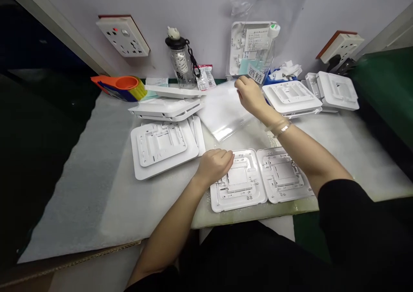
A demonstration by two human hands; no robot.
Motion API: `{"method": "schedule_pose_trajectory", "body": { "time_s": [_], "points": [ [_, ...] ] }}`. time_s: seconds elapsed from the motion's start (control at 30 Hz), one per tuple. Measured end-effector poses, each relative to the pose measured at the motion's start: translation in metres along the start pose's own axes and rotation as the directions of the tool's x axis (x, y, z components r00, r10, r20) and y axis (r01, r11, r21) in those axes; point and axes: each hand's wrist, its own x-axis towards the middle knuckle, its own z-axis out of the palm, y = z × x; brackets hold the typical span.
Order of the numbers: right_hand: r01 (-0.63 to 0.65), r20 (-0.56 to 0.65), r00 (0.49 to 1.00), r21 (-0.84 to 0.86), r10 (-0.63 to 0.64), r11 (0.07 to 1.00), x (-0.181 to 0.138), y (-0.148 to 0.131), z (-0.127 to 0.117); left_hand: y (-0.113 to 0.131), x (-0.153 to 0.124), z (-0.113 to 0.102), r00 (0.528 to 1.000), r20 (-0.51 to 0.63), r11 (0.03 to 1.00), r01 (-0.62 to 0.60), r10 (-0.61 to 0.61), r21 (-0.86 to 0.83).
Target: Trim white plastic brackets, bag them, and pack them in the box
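Note:
Two white square plastic covers lie side by side at the near table edge, inner sides up. My left hand (214, 165) rests as a loose fist on the upper left corner of the left cover (240, 184); whether it holds anything is hidden. The right cover (284, 176) lies under my right forearm. My right hand (250, 95) reaches to the back of the table with its fingers pinched on a stack of clear plastic bags (222, 111), close to a plastic bottle with a label (263, 57).
More white covers lie at the left (163, 148), stacked behind them (166, 107), and at the right (290, 97) (335, 90). At the wall stand a clear water bottle (182, 62), an orange-and-blue tape dispenser (121, 87) and two sockets (124, 36) (340, 44).

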Motion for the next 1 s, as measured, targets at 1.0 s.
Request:
{"method": "schedule_pose_trajectory", "body": {
  "time_s": [1.0],
  "points": [
    [0.08,0.345,0.923,0.263,-0.172,0.961,-0.158,-0.053,0.02,0.002,0.009,-0.027,0.874,0.484,0.961,0.172,-0.046,-0.218]
  ]
}}
